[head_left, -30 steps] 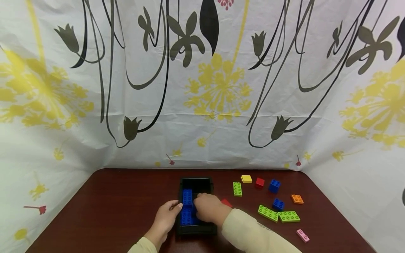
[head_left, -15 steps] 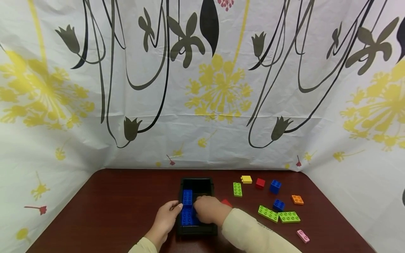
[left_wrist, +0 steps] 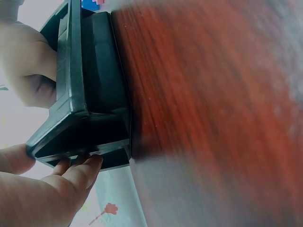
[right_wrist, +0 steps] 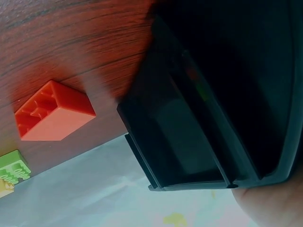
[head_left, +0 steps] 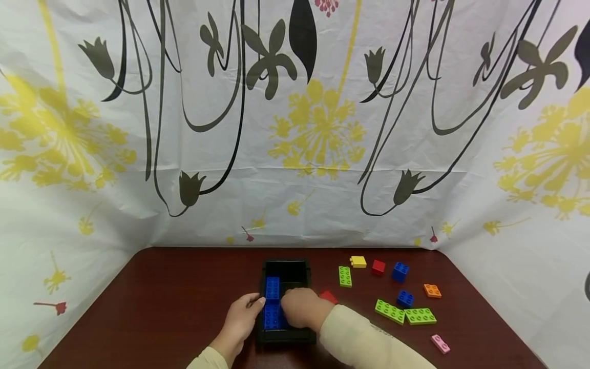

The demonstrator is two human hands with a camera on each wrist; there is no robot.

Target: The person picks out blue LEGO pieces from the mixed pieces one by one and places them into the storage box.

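A black plastic bin (head_left: pixel 288 335) stands on the table. My left hand (head_left: pixel 240 319) grips its left wall, thumb at the rim and fingers along the outside; the left wrist view shows those fingers (left_wrist: pixel 78 175) under the lip. Blue bricks (head_left: pixel 272 288) lie in a row along the bin's left inner side. My right hand (head_left: pixel 304 308) reaches down into the bin from the right, just beside them. Its fingertips are hidden by the hand in the head view and by the bin wall in both wrist views, so what they hold does not show.
A red brick (right_wrist: pixel 57 113) lies on the table close to the bin's right side. Farther right are scattered lime bricks (head_left: pixel 390 311), blue bricks (head_left: pixel 400 272), a yellow brick (head_left: pixel 358 262), an orange brick (head_left: pixel 432 291) and a pink brick (head_left: pixel 440 344). A patterned sheet (head_left: pixel 295 205) hangs behind the table.
My right hand has sunk slightly lower in the bin and its knuckles have shifted a little. The left hand, the bin and the loose bricks stay where they were.
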